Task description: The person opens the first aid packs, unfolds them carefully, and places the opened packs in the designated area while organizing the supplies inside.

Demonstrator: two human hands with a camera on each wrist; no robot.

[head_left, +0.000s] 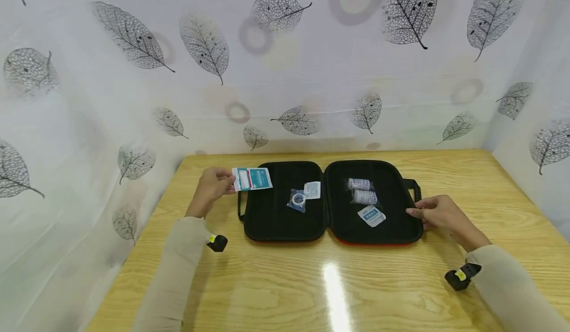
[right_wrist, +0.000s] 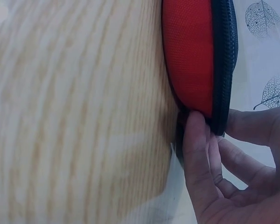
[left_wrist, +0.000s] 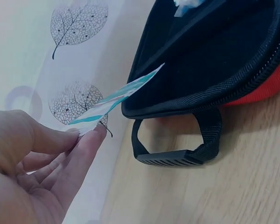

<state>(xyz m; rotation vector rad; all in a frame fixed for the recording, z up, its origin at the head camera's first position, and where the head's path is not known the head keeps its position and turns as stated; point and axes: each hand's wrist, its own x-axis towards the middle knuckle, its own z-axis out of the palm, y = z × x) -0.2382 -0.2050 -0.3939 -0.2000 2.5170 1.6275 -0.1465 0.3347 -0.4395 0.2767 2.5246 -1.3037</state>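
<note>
A red zippered case with a black lining (head_left: 285,225) lies unfolded on the table, its two halves side by side. Between thumb and fingers my left hand (head_left: 212,186) pinches a flat teal-and-white packet (head_left: 260,178) by its near end, over the left half's outer edge. In the left wrist view the packet (left_wrist: 116,97) slants above the black handle (left_wrist: 172,157). My right hand (head_left: 438,216) grips the outer edge of the right half; in the right wrist view, its thumb is on the rim and its fingers lie against the red side (right_wrist: 189,56).
Inside the left half are a bagged white ring-shaped roll (head_left: 298,200) and a small white packet (head_left: 314,190). Two wrapped rolls (head_left: 364,196) and a blue-and-white sachet (head_left: 371,215) lie in the right half. A leaf-print curtain (head_left: 303,74) hangs behind the wooden table (head_left: 276,282).
</note>
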